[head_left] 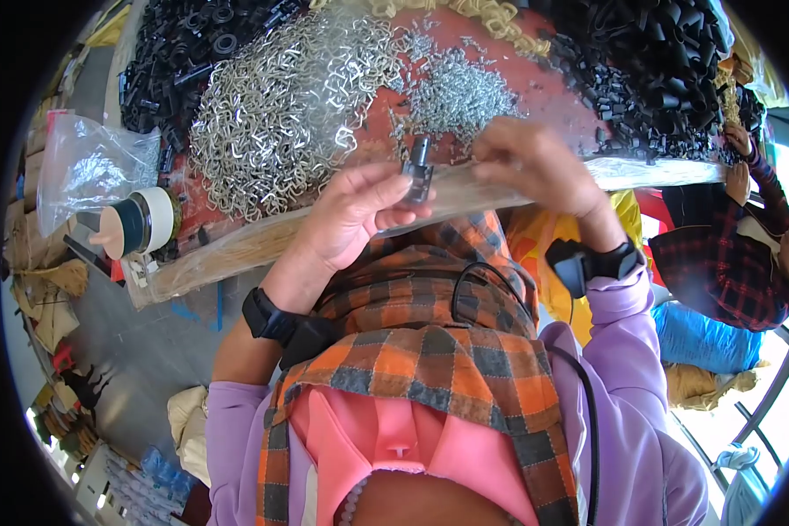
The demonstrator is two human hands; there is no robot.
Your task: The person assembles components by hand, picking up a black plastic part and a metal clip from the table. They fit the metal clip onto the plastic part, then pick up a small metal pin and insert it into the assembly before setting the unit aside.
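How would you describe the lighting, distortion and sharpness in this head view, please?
Head view: bright daylight, blown out to white at the right edge beside the railing; fisheye bending curves the table edge and leaves black corners; the left hand and its small dark part are fairly sharp, the right hand slightly soft; the heap of metal clips glints.

Bright daylight, right-edge glare, fisheye bending

both hands (359, 215) (535, 167) raised, fingers pinched

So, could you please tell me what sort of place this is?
Probably a small hand-assembly workshop: the table is heaped with bent metal clips and black plastic parts, and the left hand holds one small black part.
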